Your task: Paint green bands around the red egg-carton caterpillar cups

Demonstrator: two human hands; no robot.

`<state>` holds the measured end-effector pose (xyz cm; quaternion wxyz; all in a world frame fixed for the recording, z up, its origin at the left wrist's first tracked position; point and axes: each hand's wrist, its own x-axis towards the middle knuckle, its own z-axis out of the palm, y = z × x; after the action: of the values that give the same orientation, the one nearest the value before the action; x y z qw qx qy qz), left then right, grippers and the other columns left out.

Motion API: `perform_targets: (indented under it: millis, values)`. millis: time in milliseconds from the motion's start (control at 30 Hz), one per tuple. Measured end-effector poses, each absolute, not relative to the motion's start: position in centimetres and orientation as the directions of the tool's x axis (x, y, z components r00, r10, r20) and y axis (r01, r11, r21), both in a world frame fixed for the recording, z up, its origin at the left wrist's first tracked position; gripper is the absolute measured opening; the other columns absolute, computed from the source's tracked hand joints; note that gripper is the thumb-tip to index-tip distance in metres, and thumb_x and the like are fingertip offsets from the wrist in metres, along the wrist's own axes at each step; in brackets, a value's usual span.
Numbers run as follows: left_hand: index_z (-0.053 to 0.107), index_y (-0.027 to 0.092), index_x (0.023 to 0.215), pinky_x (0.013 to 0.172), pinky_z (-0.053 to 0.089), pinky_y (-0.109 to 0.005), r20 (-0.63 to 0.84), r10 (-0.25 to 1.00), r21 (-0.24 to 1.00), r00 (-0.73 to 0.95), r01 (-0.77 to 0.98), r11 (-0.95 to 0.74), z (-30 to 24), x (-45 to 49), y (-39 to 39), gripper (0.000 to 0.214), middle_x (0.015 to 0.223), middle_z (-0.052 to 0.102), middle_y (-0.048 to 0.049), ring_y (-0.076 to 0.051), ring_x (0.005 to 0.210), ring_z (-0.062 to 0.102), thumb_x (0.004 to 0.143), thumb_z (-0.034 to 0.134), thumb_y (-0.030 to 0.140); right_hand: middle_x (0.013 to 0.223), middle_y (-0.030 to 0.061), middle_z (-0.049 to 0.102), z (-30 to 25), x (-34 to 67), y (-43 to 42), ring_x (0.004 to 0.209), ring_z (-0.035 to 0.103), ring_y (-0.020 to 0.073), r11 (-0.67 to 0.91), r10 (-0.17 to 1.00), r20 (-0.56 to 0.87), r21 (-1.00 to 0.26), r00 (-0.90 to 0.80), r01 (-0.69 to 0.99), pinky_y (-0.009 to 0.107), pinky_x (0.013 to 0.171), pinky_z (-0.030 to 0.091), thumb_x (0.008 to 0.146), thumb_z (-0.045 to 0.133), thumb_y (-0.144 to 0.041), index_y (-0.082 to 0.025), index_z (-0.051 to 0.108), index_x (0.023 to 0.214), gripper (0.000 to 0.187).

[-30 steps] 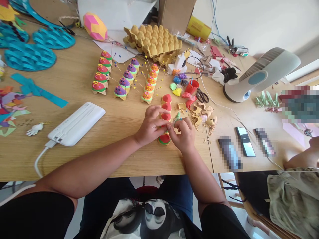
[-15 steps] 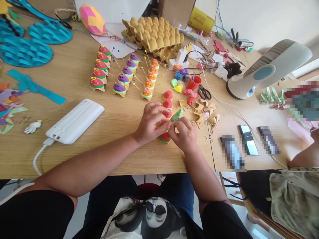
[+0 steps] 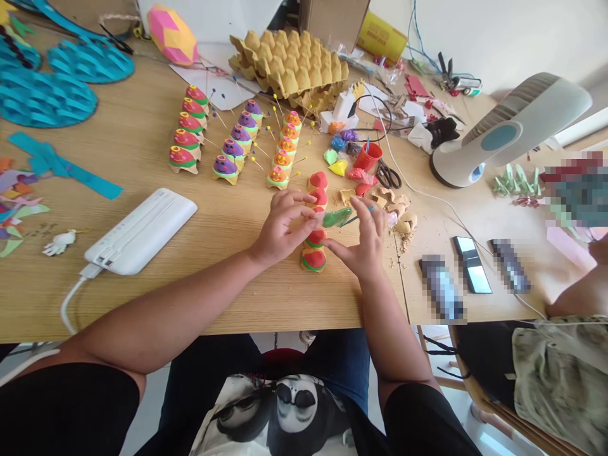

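My left hand [image 3: 285, 225] pinches the edge of a small clear bag of green modelling clay [image 3: 336, 218] between thumb and fingers. My right hand [image 3: 363, 244] is just right of the bag, its thumb spread away from the fingers. A thin blue-green stick tool [image 3: 350, 221] passes between those fingers, its blue end showing past the knuckles. Beneath both hands stands an egg-carton strip [image 3: 313, 258] with red clay caps and green bands on its nearer cups. The bag and left fingers cover its middle part.
Finished egg-carton strips in red [image 3: 184, 158], purple [image 3: 225, 166] and orange [image 3: 278, 174] stand to the left. A red cup [image 3: 368, 156], scissors [image 3: 388, 173] and carton scraps [image 3: 406, 223] lie right. A power bank [image 3: 142, 231], phones [image 3: 472, 265] and a white lamp-like device [image 3: 503, 136] flank them. Another person's arm [image 3: 577, 285] is at right.
My right hand has drawn away from the left and its thumb has spread. The green clay bag now shows stretched out from my left fingers, and more of the red-capped strip is visible.
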<state>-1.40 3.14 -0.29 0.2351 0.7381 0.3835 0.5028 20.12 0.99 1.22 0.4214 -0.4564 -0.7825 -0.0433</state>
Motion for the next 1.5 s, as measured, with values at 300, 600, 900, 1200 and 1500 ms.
perform_targets:
  millis: [300,600,900,1200,1500]
  values:
    - [0.069,0.024,0.085,0.119,0.04,-0.05,0.569,0.812,0.736,0.132,0.359,-0.574,-0.6,-1.3,3.1,0.013,0.119,0.07,-0.0053,-0.024,0.126,0.057,0.095,0.069,0.032,0.108,0.0085,0.068,0.6,19.7,1.1,0.101,0.067,0.0246,0.623,0.743,0.57,-0.399,-0.35,0.673,0.042,0.088,0.06,0.096,0.072,-0.037,-0.026,0.067,0.125,0.031]
    - [0.076,0.028,0.086,0.118,0.039,-0.052,0.625,0.768,0.637,0.141,0.477,-0.606,-0.4,-1.4,3.2,0.011,0.125,0.066,-0.0044,-0.026,0.128,0.054,0.091,0.078,0.038,0.106,0.0076,0.067,0.5,20.2,1.5,0.099,0.067,0.0241,0.622,0.729,0.619,-0.421,-0.293,0.66,0.043,0.086,0.06,0.096,0.073,-0.032,-0.027,0.068,0.12,0.025]
    - [0.082,0.038,0.094,0.116,0.042,-0.055,0.713,0.677,0.492,0.184,0.555,-0.67,-1.4,-1.6,3.6,0.008,0.133,0.067,-0.0004,-0.026,0.133,0.046,0.092,0.076,0.034,0.1,0.0042,0.07,1.0,19.8,1.5,0.089,0.066,0.0204,0.617,0.768,0.564,-0.521,-0.304,0.59,0.038,0.078,0.058,0.093,0.072,-0.027,-0.027,0.065,0.116,0.024]
    - [0.081,0.036,0.11,0.12,0.041,-0.055,0.66,0.712,0.549,0.241,0.491,-0.676,-1.7,-1.5,3.6,0.017,0.14,0.066,-0.0024,-0.026,0.138,0.045,0.096,0.071,0.039,0.111,0.0057,0.069,0.5,19.7,1.3,0.099,0.067,0.0218,0.514,0.857,0.476,-0.809,-0.195,0.283,0.041,0.088,0.058,0.096,0.067,-0.039,-0.029,0.063,0.121,0.027]
    - [0.08,0.035,0.117,0.124,0.036,-0.056,0.622,0.739,0.601,0.257,0.448,-0.662,-1.4,-1.6,3.4,0.026,0.144,0.063,-0.0053,-0.029,0.141,0.044,0.093,0.073,0.045,0.117,0.0085,0.069,-0.2,19.4,1.3,0.107,0.067,0.0232,0.353,0.935,0.326,-0.9,-0.143,0.257,0.041,0.092,0.06,0.094,0.069,-0.053,-0.027,0.061,0.12,0.039]
